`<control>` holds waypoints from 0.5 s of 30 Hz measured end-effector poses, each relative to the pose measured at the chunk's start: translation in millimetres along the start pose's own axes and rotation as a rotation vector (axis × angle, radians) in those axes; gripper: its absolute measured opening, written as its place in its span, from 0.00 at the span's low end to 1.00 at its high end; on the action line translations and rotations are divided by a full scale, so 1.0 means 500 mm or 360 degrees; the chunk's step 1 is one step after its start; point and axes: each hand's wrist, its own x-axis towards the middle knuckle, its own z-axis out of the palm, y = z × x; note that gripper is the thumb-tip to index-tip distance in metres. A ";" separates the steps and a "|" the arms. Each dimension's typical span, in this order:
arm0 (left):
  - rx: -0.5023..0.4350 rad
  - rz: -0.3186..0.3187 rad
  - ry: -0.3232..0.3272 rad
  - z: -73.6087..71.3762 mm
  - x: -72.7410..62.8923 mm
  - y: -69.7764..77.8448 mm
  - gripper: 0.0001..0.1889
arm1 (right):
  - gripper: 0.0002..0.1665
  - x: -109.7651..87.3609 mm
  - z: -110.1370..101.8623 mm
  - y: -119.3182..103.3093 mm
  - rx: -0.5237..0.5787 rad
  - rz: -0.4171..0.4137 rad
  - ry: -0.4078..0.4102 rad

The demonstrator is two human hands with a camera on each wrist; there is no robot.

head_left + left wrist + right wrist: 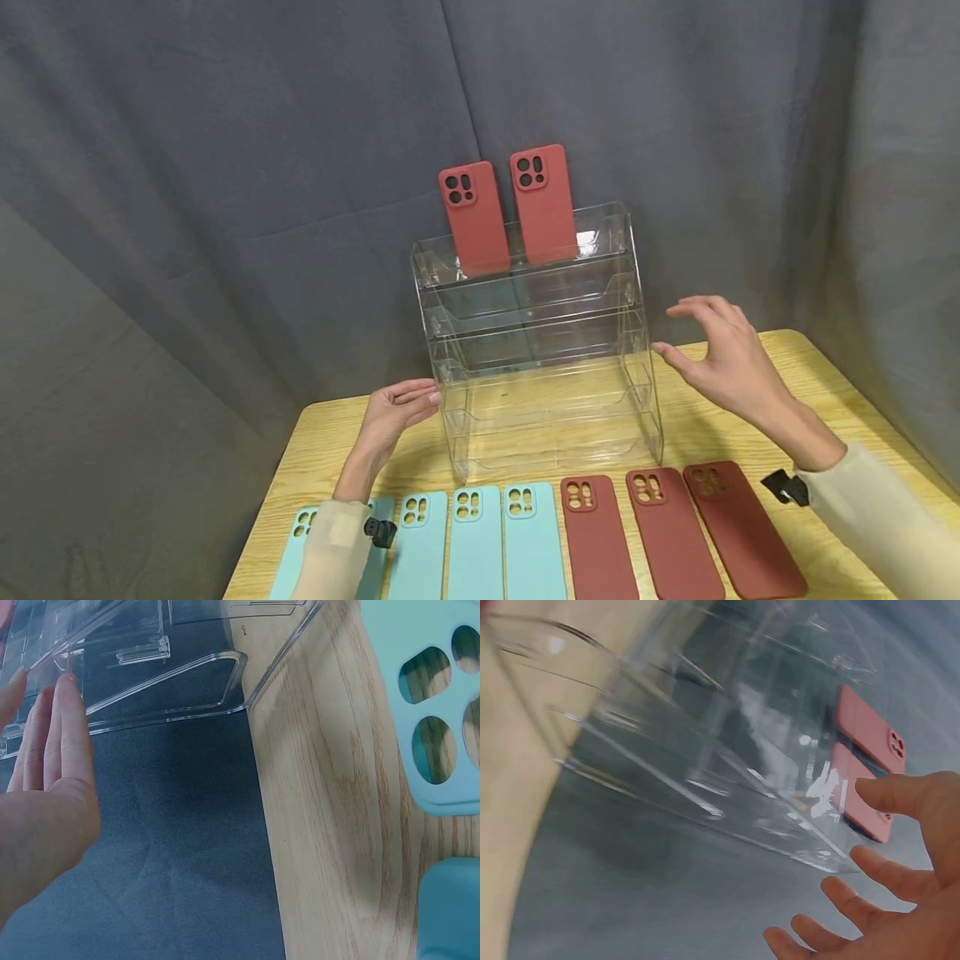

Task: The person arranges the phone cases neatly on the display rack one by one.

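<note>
A clear, tiered acrylic display rack (536,321) stands on the table. Two red phone cases lean upright in its top tier, the left one (480,221) slightly lower than the right one (545,208). My left hand (390,421) is at the rack's left side, its straight fingers (71,727) right at the clear side panel. On the other side my right hand (731,358) is held with thumb and fingers spread apart, its thumb near the rack's right edge. In the right wrist view nothing lies between the spread fingers (885,874).
Along the table's front lie several turquoise phone cases (475,546) on the left and three red cases (600,537) on the right. The wooden table (705,417) has a rounded back corner at right. Grey curtain (300,167) hangs closely behind and at both sides.
</note>
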 end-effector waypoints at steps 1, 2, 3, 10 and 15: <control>0.0000 -0.0001 -0.0003 0.000 0.000 0.000 0.24 | 0.27 -0.014 0.000 0.005 -0.0012 -0.0006 -0.0004; -0.0001 -0.0005 -0.0004 0.000 -0.001 0.001 0.24 | 0.27 -0.029 0.000 0.011 -0.0026 -0.0010 -0.0008; -0.0004 -0.0009 -0.0006 0.000 -0.002 0.001 0.24 | 0.27 -0.043 0.002 0.016 -0.0032 -0.0018 -0.0011; 0.0008 -0.0002 -0.0002 0.001 -0.004 0.002 0.24 | 0.26 -0.128 0.016 0.043 -0.0100 -0.0040 -0.0177; 0.0011 0.0012 0.0005 0.002 -0.005 0.004 0.23 | 0.24 -0.169 0.029 0.055 -0.0099 0.0034 -0.0404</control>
